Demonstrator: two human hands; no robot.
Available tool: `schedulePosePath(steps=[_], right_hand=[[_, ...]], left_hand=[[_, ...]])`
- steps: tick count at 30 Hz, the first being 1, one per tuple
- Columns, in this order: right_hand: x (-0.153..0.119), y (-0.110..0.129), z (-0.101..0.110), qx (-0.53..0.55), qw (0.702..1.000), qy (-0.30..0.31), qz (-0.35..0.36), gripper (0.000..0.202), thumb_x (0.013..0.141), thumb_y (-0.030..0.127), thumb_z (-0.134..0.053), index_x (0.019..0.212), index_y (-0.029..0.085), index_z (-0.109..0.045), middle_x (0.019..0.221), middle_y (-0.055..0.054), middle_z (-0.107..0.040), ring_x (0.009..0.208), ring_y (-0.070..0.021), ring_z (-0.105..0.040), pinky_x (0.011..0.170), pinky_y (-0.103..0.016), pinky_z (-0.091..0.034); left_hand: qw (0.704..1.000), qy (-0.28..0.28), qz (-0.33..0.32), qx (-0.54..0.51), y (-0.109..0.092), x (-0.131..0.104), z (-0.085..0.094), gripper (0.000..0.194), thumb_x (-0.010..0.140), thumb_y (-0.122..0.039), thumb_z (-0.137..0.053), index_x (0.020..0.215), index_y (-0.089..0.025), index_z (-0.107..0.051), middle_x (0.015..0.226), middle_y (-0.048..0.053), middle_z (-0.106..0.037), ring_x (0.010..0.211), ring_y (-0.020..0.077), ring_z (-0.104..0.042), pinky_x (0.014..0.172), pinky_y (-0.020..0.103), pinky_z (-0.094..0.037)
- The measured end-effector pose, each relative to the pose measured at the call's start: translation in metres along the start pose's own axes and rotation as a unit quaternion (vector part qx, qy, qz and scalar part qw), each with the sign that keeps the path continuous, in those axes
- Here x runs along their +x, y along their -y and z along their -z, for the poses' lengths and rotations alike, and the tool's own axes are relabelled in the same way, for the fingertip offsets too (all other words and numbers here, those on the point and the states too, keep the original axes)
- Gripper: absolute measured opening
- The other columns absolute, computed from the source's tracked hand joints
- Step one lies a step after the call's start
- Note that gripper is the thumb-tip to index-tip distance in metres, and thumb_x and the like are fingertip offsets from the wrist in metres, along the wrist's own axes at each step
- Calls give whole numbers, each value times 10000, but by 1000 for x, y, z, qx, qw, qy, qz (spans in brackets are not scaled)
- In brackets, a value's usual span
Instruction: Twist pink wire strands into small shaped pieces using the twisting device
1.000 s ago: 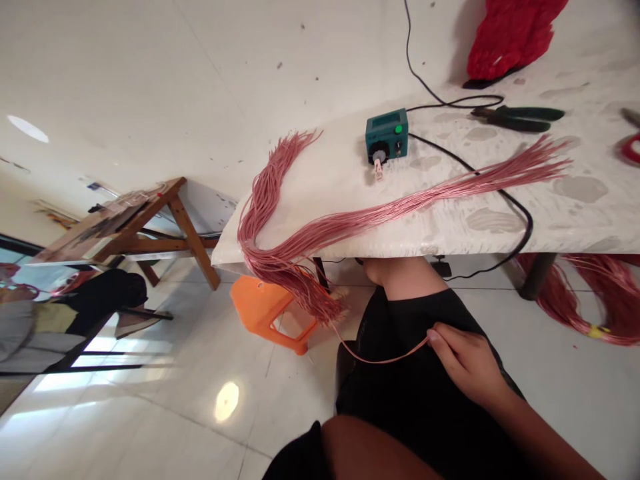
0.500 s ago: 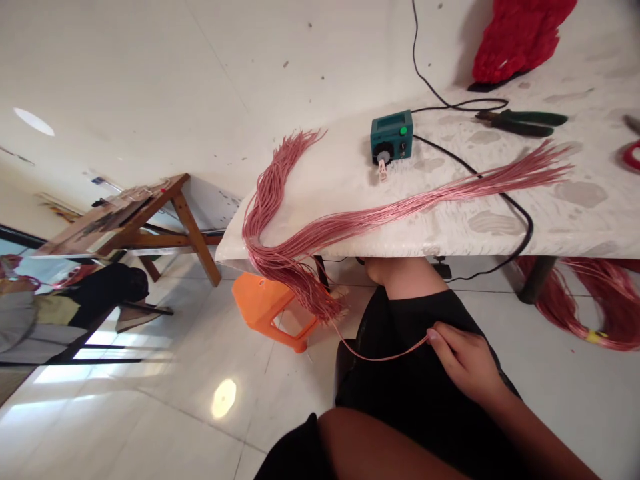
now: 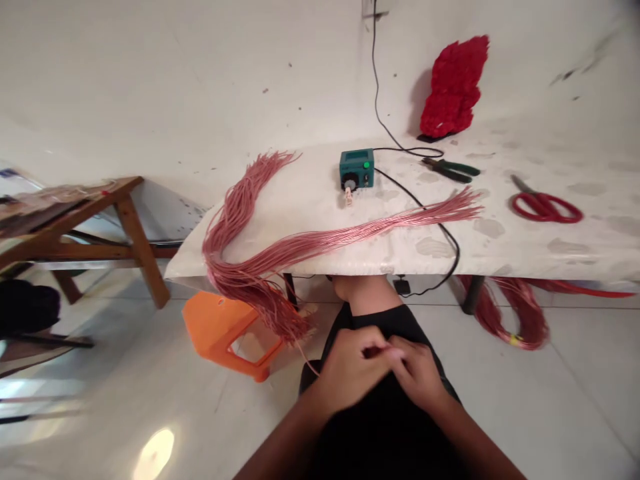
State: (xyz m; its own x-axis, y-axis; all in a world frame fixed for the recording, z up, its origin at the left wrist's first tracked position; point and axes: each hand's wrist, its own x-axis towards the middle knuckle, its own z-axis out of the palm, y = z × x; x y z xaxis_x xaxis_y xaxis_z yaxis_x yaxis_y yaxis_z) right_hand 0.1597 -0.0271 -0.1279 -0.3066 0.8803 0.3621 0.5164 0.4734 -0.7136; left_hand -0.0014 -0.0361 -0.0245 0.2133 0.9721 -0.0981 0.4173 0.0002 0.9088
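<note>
My left hand (image 3: 350, 368) and my right hand (image 3: 416, 371) meet over my lap, fingers pinched together. A thin pink wire strand (image 3: 311, 367) runs from the lower end of a pink wire bundle (image 3: 273, 307) to behind my left hand. Its far end is hidden by the fingers at the pinch. The bundle hangs over the table's left corner, with two long tails lying on the tabletop. Behind it on the table stands a small teal box (image 3: 357, 167) with a green button and a pale clip (image 3: 349, 196) on its front.
On the white-covered table (image 3: 520, 250) lie green-handled pliers (image 3: 453, 170), red-handled scissors (image 3: 546, 205) and a black cable (image 3: 453, 243). A red fluffy piece (image 3: 453, 90) leans at the wall. Below are an orange stool (image 3: 210, 333) and a coiled wire bundle (image 3: 533, 327). A wooden bench (image 3: 140, 247) stands left.
My left hand has come into view and met my right hand over the lap. The strand, stretched to my right hand before, now passes behind my left. The view has shifted right.
</note>
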Motion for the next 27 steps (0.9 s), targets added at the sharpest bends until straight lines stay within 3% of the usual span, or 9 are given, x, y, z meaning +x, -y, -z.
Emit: schedulePosePath(steps=[3,7,11,20,27], right_hand=[[3,1,1,9,1000,19,-23,392,1014,305,-394,634,207,-410,582,21,-484,527,-116,-489,556,-248,-355],[8,2,2,38,998,25,-49,388,1017,313,-400,646,204,-382,597,32,-446,549,-107,-449,569,-241,-325],[11,2,4,62,996,22,-62,376,1020,308,-397,660,200,-415,608,31,-450,562,-109,-451,572,-241,-320],[10,3,14,84,991,56,-82,356,1013,330,-430,684,195,-455,642,29,-454,596,-112,-452,596,-249,-335],[21,19,39,191,973,115,-57,223,973,239,-484,762,189,-536,699,27,-496,646,-109,-480,632,-238,-377]], left_hand=[[993,-34,29,108,26,8,15,392,942,-416,-515,656,-165,-606,624,-9,-577,642,133,-543,617,260,-382],[995,23,-25,91,42,11,16,239,969,-342,-489,992,-205,-683,964,21,-694,911,165,-631,831,273,-449],[990,70,-52,112,42,13,6,237,970,-316,-479,937,-210,-687,892,15,-686,836,163,-623,781,279,-448],[992,64,-58,94,45,13,0,125,936,-257,-542,910,-221,-658,902,-20,-685,842,140,-617,777,268,-431],[997,63,-27,35,34,7,2,109,938,-283,-544,906,-236,-637,846,-54,-658,773,109,-586,692,232,-432]])
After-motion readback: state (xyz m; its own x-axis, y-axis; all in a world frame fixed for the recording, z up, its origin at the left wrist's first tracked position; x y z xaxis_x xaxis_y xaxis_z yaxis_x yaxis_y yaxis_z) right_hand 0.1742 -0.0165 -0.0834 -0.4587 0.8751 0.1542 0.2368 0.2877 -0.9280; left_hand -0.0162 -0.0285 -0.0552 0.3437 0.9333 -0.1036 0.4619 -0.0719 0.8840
